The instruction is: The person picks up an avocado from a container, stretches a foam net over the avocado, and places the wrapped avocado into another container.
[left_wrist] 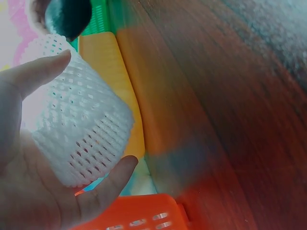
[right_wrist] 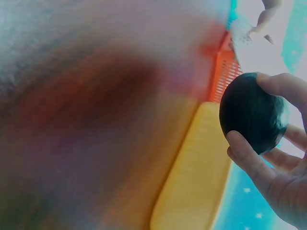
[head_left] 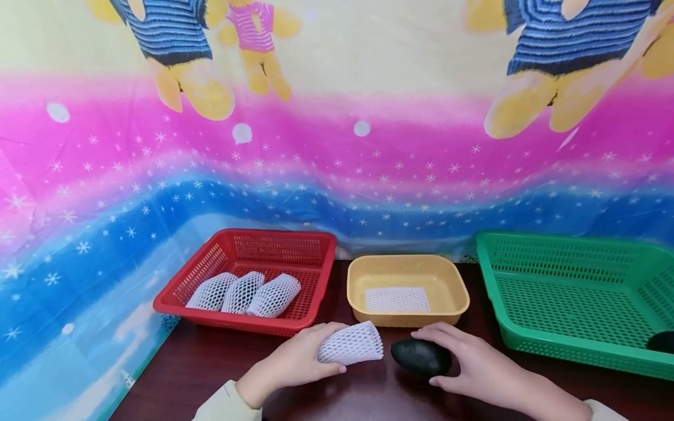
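Observation:
My left hand (head_left: 292, 358) holds a white foam fruit net (head_left: 354, 344) between thumb and fingers. In the left wrist view the foam net (left_wrist: 81, 115) is a tube, its near end against the palm. Facing it, my right hand (head_left: 481, 363) grips a dark, oval avocado (head_left: 419, 356), thumb and fingers around its near end. The right wrist view shows the smooth avocado (right_wrist: 252, 114) held at the fingertips. A small gap separates the avocado's pointed tip from the net's end. Both are in front of the yellow bin (head_left: 408, 320).
A red basket (head_left: 237, 320) at the left holds three net-wrapped pieces (head_left: 274, 295). One flat foam net (head_left: 397, 299) lies in the yellow bin. In the green basket (head_left: 571, 345) at the right, a dark fruit (head_left: 660, 341) shows at the frame edge. A printed cloth hangs behind the dark table (head_left: 316, 403).

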Motion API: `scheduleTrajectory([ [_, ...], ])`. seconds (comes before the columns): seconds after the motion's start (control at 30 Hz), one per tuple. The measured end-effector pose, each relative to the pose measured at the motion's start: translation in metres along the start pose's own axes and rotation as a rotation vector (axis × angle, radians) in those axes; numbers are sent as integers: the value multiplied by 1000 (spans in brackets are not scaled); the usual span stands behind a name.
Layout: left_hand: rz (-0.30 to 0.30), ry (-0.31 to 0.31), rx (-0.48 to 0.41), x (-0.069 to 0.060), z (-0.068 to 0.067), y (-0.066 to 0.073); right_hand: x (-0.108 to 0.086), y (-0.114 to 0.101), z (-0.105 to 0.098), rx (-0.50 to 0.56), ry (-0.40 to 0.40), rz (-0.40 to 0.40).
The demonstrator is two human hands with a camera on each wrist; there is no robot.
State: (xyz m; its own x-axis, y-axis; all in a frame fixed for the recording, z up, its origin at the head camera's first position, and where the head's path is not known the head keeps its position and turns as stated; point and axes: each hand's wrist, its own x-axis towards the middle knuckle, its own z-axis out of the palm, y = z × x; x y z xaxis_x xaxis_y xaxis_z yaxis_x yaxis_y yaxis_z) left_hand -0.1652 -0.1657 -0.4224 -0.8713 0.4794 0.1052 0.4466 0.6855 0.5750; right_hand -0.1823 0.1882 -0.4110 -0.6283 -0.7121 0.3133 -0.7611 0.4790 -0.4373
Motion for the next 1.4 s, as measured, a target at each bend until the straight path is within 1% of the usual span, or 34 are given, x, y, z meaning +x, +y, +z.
scheduleTrajectory([
  [0.17,7,7,9,0,1,1,0,-5,-8,-26,39,-8],
  [0.33,-2,-8,2,2,2,3,2,-6,-14,-35,54,-21],
  [0.53,-4,-24,-1,5,5,5,5,-7,-14,-59,76,-75],
  [0.63,-1,-25,-6,8,5,7,8,-9,-14,-55,70,-74],
  [0.8,-1,-41,-28,12,6,11,12,-12,-16,-31,35,-40],
  [0.93,-14,-55,-53,14,6,15,14,-15,-16,-21,12,-16],
  [1.03,-9,-38,-62,15,6,17,15,-15,-16,-17,2,-7],
  [1.13,22,-4,-70,16,8,18,16,-16,-15,-7,3,-1],
  [1.27,60,28,-104,17,10,20,16,-15,-15,-1,16,-16],
  [1.4,80,60,-147,19,12,22,17,-15,-13,15,36,-36],
])
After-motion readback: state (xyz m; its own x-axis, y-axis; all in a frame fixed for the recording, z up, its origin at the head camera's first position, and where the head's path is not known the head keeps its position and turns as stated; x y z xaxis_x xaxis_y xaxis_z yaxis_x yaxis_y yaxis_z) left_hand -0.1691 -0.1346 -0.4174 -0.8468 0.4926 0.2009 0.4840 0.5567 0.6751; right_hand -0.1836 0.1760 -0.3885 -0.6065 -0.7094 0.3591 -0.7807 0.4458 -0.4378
